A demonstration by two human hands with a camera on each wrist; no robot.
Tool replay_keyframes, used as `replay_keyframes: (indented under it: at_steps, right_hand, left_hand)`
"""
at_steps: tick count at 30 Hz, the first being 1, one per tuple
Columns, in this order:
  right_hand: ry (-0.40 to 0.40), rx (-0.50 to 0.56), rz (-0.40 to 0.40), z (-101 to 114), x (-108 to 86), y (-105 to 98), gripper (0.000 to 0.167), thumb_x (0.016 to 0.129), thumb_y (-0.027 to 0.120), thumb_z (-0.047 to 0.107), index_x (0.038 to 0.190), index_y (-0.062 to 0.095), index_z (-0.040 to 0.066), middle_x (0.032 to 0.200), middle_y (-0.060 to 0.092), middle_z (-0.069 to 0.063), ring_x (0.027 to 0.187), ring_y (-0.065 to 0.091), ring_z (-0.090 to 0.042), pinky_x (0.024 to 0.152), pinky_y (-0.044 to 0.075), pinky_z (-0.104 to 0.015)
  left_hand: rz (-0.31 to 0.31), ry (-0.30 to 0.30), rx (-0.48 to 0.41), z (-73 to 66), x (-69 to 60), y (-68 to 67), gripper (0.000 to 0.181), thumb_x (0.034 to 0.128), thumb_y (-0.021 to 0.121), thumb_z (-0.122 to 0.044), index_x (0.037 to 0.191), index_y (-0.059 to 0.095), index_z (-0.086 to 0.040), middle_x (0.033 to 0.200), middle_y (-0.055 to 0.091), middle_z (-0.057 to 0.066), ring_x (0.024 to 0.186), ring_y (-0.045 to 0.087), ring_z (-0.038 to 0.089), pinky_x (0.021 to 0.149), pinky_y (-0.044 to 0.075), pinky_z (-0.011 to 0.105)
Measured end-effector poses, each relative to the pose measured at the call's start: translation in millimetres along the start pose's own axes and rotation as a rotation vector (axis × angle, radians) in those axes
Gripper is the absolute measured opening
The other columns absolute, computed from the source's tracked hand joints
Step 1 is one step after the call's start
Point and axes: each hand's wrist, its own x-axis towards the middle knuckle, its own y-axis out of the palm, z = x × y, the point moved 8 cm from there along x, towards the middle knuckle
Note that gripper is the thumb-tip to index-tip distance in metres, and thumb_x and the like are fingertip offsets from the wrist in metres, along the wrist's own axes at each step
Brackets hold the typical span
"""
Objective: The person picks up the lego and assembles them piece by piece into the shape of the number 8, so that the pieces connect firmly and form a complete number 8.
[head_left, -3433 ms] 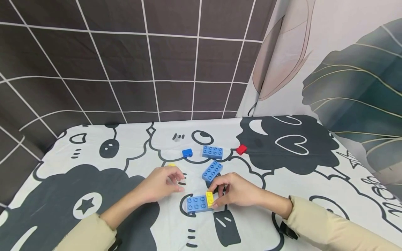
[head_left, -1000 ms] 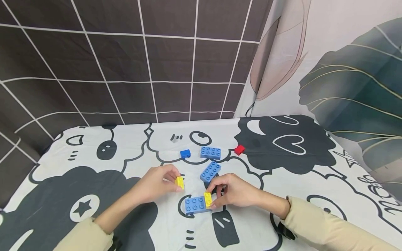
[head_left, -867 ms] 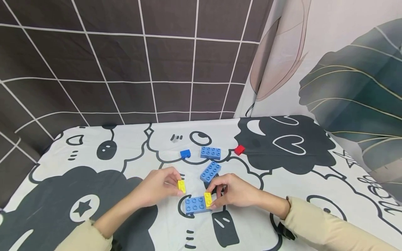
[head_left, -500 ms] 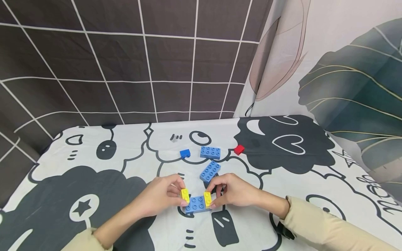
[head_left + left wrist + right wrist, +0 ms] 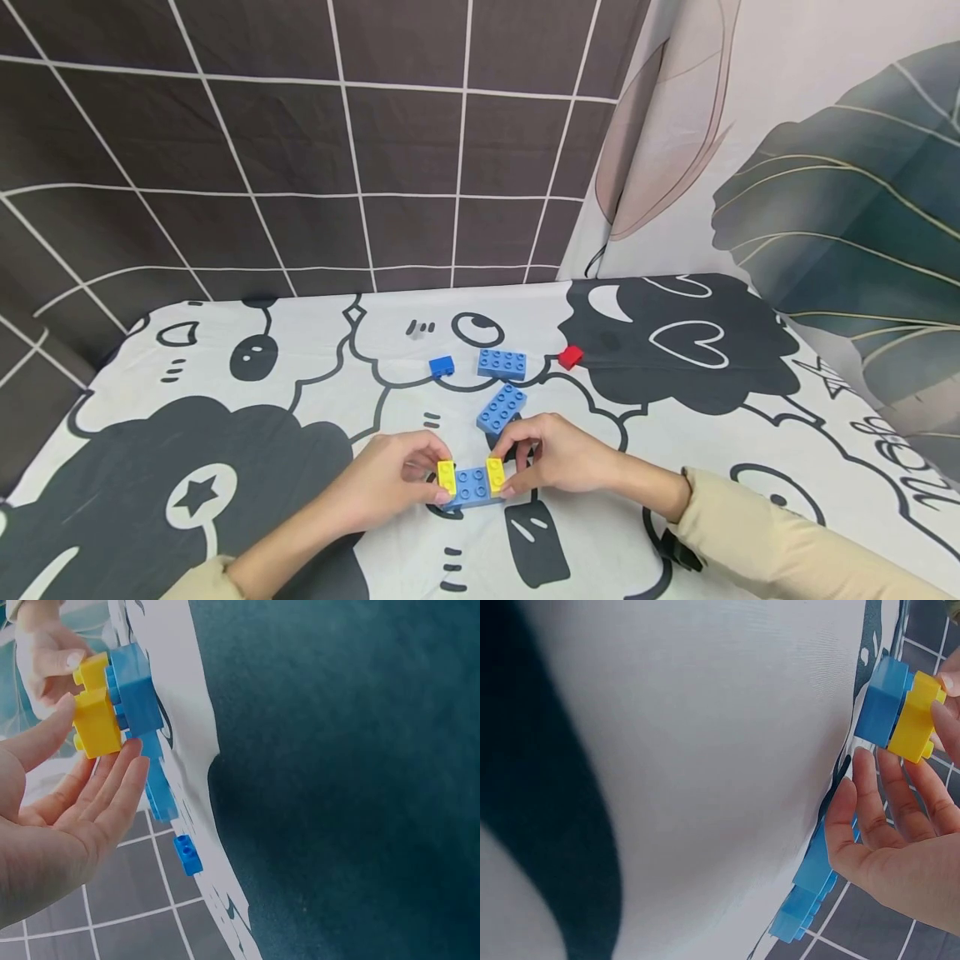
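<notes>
A light blue toy building brick point(image 5: 471, 487) lies on the cloth between both hands. My left hand point(image 5: 393, 475) pinches a yellow brick point(image 5: 446, 477) at the blue brick's left end. Whether that yellow brick is fully pressed onto the studs, I cannot tell. At the right end, my right hand point(image 5: 558, 454) holds a second yellow brick point(image 5: 496, 475) between thumb and fingers. From the left wrist, the nearer yellow brick point(image 5: 97, 724) appears against the studded side of the blue brick point(image 5: 136, 690). The right wrist view shows a yellow brick point(image 5: 915, 724) on the blue one.
Beyond the hands lie two more light blue bricks, one angled point(image 5: 502, 408) and one straight point(image 5: 502, 364). A small dark blue brick point(image 5: 442, 367) sits to their left, a red brick point(image 5: 571, 357) to their right. The patterned cloth point(image 5: 420, 550) reaches a dark gridded backdrop point(image 5: 300, 142).
My left hand picked up a yellow brick, carried it right and towards me, and brought it to the blue brick's left end. The right hand has stayed at the other end.
</notes>
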Motion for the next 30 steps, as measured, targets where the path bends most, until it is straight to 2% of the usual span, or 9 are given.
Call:
replay_keyframes:
  at_steps: [18, 30]
  right_hand:
    - [0.023, 0.003, 0.001, -0.2, -0.1, -0.5, 0.023, 0.070, 0.079, 0.011, 0.090, 0.067, 0.008, 0.073, 0.060, -0.005, 0.063, 0.053, -0.009, 0.053, 0.044, -0.021]
    - [0.012, 0.004, 0.002, 1.4, -0.8, -0.5, 0.024, 0.070, 0.078, 0.009, 0.091, 0.067, 0.007, 0.073, 0.061, -0.005, 0.063, 0.053, -0.009, 0.053, 0.044, -0.021]
  left_hand:
    - [0.005, 0.018, 0.021, -3.0, -1.0, 1.5, 0.026, 0.0725, 0.077, -0.013, 0.093, 0.061, -0.008, 0.089, 0.064, -0.001, 0.085, 0.060, 0.017, 0.079, 0.051, 0.036]
    - [-0.005, 0.025, 0.015, -1.8, -1.1, 2.8, 0.025, 0.0717, 0.077, -0.012, 0.091, 0.061, -0.009, 0.088, 0.064, -0.002, 0.085, 0.060, 0.016, 0.078, 0.051, 0.033]
